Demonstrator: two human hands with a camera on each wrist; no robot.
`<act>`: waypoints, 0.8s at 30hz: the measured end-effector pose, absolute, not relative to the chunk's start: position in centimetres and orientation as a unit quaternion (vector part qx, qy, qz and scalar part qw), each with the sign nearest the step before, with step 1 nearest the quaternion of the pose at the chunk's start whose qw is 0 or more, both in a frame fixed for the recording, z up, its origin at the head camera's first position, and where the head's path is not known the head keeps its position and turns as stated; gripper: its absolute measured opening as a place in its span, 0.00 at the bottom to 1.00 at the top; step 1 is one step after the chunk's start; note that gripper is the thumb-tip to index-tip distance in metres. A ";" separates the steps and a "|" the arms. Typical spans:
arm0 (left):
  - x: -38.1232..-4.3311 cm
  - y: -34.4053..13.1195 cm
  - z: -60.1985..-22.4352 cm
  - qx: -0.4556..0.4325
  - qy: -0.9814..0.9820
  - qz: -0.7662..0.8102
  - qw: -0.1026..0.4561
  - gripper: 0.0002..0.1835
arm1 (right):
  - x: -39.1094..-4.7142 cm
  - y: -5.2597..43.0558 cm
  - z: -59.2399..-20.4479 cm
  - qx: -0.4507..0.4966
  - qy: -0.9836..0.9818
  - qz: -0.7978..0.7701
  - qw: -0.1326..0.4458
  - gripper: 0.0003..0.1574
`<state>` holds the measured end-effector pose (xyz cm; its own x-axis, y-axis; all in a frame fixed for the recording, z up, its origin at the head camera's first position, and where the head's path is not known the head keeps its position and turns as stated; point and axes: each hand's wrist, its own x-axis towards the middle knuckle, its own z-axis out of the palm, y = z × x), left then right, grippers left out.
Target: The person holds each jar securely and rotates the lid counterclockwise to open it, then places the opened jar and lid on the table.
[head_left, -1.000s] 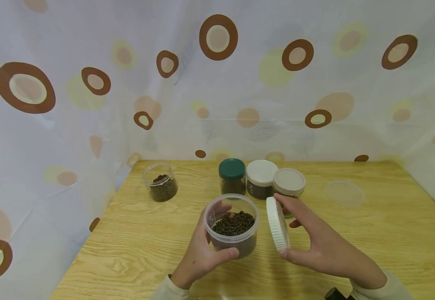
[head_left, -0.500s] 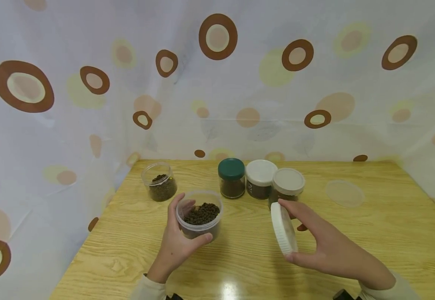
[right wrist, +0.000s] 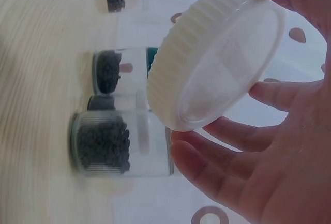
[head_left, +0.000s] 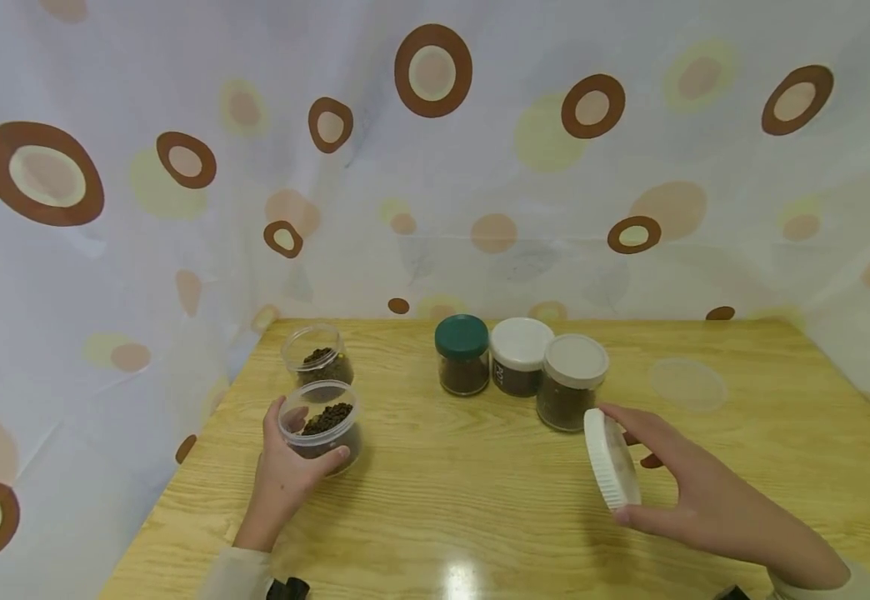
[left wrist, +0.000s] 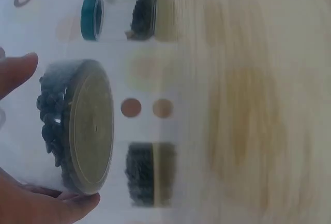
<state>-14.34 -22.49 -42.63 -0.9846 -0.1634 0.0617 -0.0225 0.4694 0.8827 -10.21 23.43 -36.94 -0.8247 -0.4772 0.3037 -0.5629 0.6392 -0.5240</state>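
Observation:
In the head view my left hand (head_left: 281, 479) grips an open clear plastic jar (head_left: 348, 443) partly filled with dark brown pellets, thumb at the near side and fingers round the left. The left wrist view shows the bottom of this jar (left wrist: 93, 125) raised off the table. Right behind it stands a second open clear jar (head_left: 336, 368) with similar pellets, partly covered by it. On the right, my right hand (head_left: 697, 496) holds a white ribbed lid (head_left: 612, 460) on edge by its rim. The right wrist view shows the hollow inside of this lid (right wrist: 227, 74).
At the back middle stand a green-lidded jar (head_left: 462, 367), a white-lidded jar (head_left: 522, 343) with lettering, and another white-lidded jar (head_left: 572, 392) nearer me. A thin translucent disc (head_left: 688, 384) lies right of them on the wooden table (head_left: 450, 492). A patterned curtain (head_left: 375, 208) rises behind.
My left hand has carried the jar of pellets leftward, from the middle to the front of the other open jar. My right hand has drawn the lid a little to the right.

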 end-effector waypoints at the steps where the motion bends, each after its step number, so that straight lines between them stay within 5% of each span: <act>1: -14.6 -22.9 -42.7 0.062 -0.851 -0.517 0.069 0.65 | -10.2 23.7 -37.1 0.284 -0.905 0.309 0.068 0.61; 16: -17.1 -26.7 -43.8 0.091 -0.875 -0.473 0.047 0.61 | -10.1 25.8 -38.5 0.274 -0.912 0.291 0.088 0.61; 24: -17.8 -27.2 -43.1 0.116 -0.897 -0.426 -0.012 0.63 | -10.2 26.0 -38.5 0.271 -0.914 0.289 0.085 0.62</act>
<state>-17.77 -27.20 -43.07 -0.9727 -0.1986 -0.1197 -0.2184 0.6106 0.7612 -10.17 26.00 -38.49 -0.8393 -0.4459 0.3111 -0.5436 0.6866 -0.4828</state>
